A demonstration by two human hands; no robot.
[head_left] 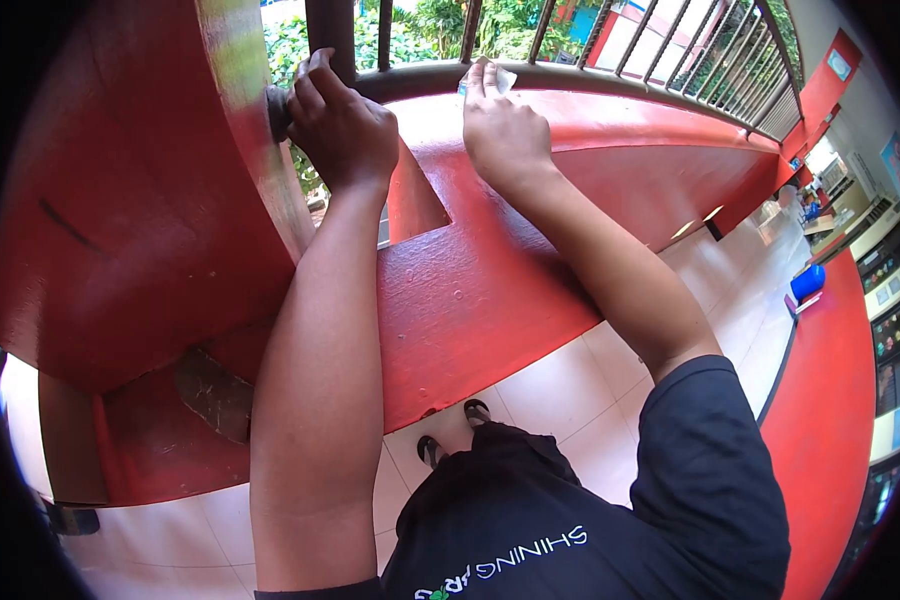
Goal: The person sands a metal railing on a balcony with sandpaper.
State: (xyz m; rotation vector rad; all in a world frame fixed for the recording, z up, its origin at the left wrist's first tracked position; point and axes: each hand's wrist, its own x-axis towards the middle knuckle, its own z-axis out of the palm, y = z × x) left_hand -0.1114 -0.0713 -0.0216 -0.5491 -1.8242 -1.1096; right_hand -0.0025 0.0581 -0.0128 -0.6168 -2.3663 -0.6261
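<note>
My left hand is closed around the end of a dark metal handrail where it meets a red pillar. My right hand lies flat, fingers together, pressing a small white cloth or paper against the same rail, a little to the right. Only a corner of the white piece shows past my fingertips. Both arms reach forward over a red painted low wall.
Dark vertical bars rise from the rail, with green plants behind. Pale floor tiles lie below, my sandalled feet close to the wall. A blue object and red counters stand at the right.
</note>
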